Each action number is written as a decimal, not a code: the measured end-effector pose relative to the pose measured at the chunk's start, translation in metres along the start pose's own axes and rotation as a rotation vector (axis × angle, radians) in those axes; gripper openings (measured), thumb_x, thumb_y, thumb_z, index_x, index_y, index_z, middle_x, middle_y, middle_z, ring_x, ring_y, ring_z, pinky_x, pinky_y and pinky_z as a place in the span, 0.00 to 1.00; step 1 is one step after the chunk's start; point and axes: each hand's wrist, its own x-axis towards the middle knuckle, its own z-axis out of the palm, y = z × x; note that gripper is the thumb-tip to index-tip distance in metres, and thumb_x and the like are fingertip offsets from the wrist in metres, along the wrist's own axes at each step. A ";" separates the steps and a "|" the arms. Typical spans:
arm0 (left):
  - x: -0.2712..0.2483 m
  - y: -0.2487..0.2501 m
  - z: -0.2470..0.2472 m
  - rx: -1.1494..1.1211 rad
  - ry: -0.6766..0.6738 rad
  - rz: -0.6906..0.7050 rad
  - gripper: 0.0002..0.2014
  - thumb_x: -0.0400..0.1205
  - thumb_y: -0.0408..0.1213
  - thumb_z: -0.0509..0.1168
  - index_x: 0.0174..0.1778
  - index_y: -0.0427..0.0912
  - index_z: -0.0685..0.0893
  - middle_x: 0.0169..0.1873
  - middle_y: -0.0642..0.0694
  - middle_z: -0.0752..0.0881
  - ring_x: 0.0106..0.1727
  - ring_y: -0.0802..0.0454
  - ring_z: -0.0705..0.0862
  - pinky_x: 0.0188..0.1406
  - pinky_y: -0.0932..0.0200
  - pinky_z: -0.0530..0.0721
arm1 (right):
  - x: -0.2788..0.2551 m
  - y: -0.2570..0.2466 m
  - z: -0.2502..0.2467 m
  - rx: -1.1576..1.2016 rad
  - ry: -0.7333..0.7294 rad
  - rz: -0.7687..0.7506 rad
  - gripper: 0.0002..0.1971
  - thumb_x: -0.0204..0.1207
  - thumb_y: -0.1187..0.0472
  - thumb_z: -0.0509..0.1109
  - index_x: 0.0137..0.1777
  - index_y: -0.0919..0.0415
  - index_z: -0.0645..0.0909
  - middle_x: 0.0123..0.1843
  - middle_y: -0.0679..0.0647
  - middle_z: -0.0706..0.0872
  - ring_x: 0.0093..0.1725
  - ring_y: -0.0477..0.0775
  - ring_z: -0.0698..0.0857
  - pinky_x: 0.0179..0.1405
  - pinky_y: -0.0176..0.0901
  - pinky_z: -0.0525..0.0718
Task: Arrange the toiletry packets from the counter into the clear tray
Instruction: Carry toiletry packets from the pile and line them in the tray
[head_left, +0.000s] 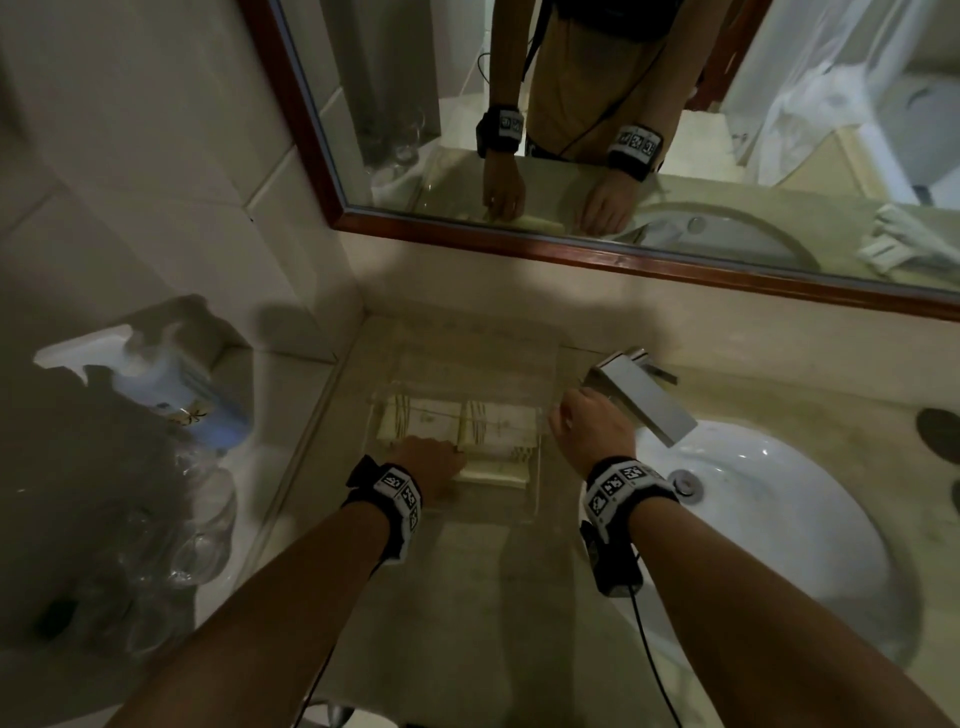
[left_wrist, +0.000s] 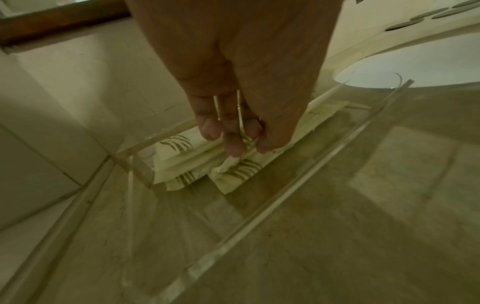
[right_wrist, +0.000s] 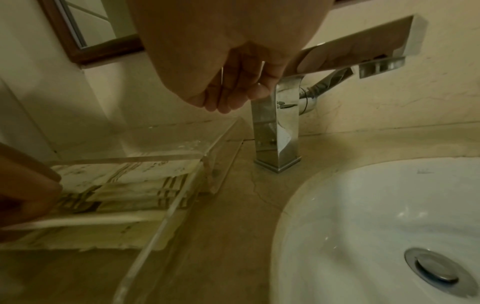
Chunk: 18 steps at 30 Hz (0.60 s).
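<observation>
A clear tray (head_left: 538, 483) stands on the counter in the corner left of the sink, also seen in the wrist views (left_wrist: 285, 197) (right_wrist: 166, 218). Several cream toiletry packets (head_left: 498, 426) with brown stripes lie stacked inside it (left_wrist: 182, 156) (right_wrist: 124, 185). My left hand (head_left: 457, 454) reaches into the tray, and its fairly straight fingertips (left_wrist: 233, 148) press on the edge of the top packets. My right hand (head_left: 558, 415) hovers over the tray's right wall beside the tap, fingers loosely curled (right_wrist: 226, 100), holding nothing.
A chrome tap (head_left: 644, 400) (right_wrist: 275, 127) rises just right of the tray, with the white basin (head_left: 769, 519) beyond it. A pump bottle (head_left: 156, 384) and clear glasses (head_left: 197, 519) stand on the left shelf. A framed mirror (head_left: 623, 130) hangs behind.
</observation>
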 end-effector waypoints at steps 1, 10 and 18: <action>0.002 0.000 0.002 -0.005 0.001 -0.001 0.14 0.86 0.30 0.56 0.68 0.40 0.74 0.61 0.38 0.81 0.57 0.40 0.84 0.54 0.48 0.83 | 0.000 0.000 0.000 -0.005 -0.003 -0.001 0.13 0.80 0.51 0.61 0.35 0.53 0.70 0.37 0.49 0.74 0.36 0.52 0.74 0.35 0.40 0.69; 0.014 0.000 0.011 -0.088 -0.016 -0.012 0.14 0.86 0.37 0.59 0.66 0.35 0.75 0.60 0.35 0.82 0.58 0.39 0.85 0.52 0.48 0.81 | 0.000 -0.002 -0.002 -0.030 -0.033 -0.014 0.14 0.82 0.50 0.60 0.37 0.55 0.73 0.36 0.49 0.74 0.36 0.52 0.75 0.34 0.39 0.68; 0.017 0.005 0.011 -0.266 0.023 -0.149 0.20 0.84 0.46 0.62 0.68 0.38 0.76 0.65 0.38 0.81 0.62 0.39 0.83 0.58 0.45 0.82 | -0.004 -0.003 -0.003 -0.017 -0.060 -0.044 0.14 0.81 0.50 0.60 0.37 0.56 0.74 0.37 0.51 0.78 0.36 0.52 0.76 0.35 0.41 0.73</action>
